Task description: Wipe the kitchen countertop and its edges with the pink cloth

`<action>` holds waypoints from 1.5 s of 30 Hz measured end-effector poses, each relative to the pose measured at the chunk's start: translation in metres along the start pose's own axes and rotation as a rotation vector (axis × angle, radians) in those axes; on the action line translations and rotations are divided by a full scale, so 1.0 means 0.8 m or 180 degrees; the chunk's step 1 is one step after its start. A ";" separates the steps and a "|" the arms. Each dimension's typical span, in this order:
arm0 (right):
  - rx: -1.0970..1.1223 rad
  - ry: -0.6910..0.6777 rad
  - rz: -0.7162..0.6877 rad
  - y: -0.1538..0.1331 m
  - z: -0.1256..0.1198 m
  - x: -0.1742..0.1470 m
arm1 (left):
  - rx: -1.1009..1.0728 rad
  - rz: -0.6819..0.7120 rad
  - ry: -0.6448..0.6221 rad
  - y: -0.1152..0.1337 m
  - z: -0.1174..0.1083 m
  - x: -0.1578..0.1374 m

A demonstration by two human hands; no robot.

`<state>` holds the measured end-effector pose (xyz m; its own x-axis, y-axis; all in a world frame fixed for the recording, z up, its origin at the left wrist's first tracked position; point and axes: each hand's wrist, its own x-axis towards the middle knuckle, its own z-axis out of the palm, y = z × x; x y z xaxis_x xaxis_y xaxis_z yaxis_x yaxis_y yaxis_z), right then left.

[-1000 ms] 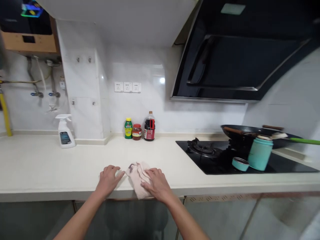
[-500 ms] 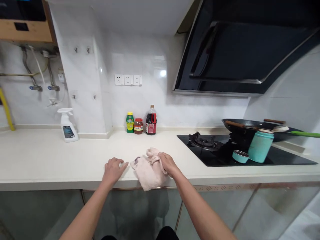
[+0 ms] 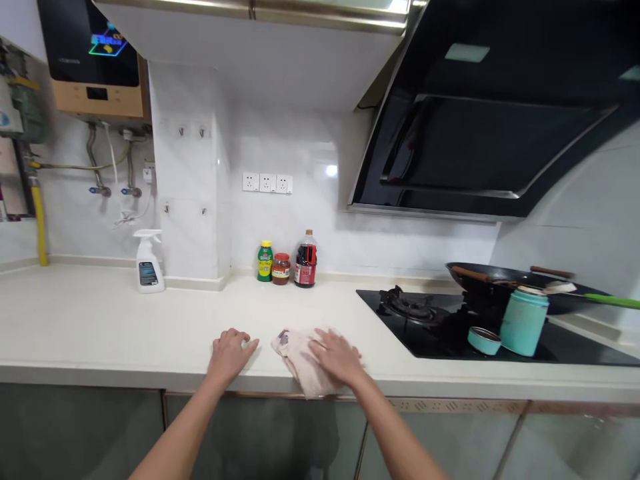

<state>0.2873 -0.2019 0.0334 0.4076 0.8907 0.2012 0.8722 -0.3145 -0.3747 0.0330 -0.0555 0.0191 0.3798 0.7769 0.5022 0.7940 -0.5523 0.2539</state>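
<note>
A pale pink cloth (image 3: 305, 365) with a dark purple patch at one corner lies on the white countertop (image 3: 125, 333), its near edge hanging over the front. My right hand (image 3: 337, 357) rests flat on the cloth with the fingers spread, pressing it to the surface. To the left of the cloth, apart from it, my left hand (image 3: 231, 355) is on the counter near the front edge. Its fingers are slightly curled, thumb held apart, with nothing in them.
At the wall stand a green bottle (image 3: 265, 261), a red-lidded jar (image 3: 281, 269) and a dark sauce bottle (image 3: 305, 261). A white spray bottle (image 3: 149, 263) is left. On the right, the black stove (image 3: 450, 343) holds a wok (image 3: 493, 275), a turquoise flask (image 3: 525, 323) and its cup (image 3: 484, 341).
My right hand has let go of the bunched cloth and now lies flat on it. The cloth is more spread out. The view has tilted up; my left hand has barely moved.
</note>
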 end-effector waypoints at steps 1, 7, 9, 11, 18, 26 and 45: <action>-0.0039 -0.0129 -0.0111 -0.021 0.011 0.001 | -0.0009 -0.0007 -0.0017 0.001 -0.001 0.000; -0.0136 -0.0317 -0.1175 -0.142 0.066 -0.001 | -0.0272 -0.0152 -0.0088 -0.008 -0.003 0.010; -0.0239 -0.0029 -0.1614 -0.162 0.075 -0.005 | -0.0493 -0.0357 -0.0010 -0.015 -0.001 0.014; -0.0365 0.0267 -0.1899 -0.162 0.079 -0.010 | -0.0607 -0.0543 0.0003 -0.020 0.000 0.017; -0.0744 0.0589 -0.1955 -0.038 0.048 -0.030 | -0.0452 -0.0552 -0.0147 -0.017 0.000 0.016; -0.1240 0.0646 -0.1135 0.170 -0.024 -0.051 | -0.0496 -0.0535 -0.0203 -0.014 -0.001 0.014; -0.0925 0.0490 -0.1649 -0.079 0.063 -0.037 | -0.0116 -0.0078 0.0078 0.001 -0.009 0.003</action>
<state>0.2067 -0.1918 0.0058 -0.0738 0.9009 0.4277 0.9966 0.0509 0.0647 0.0314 -0.0566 0.0265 0.3484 0.7829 0.5155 0.7849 -0.5443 0.2961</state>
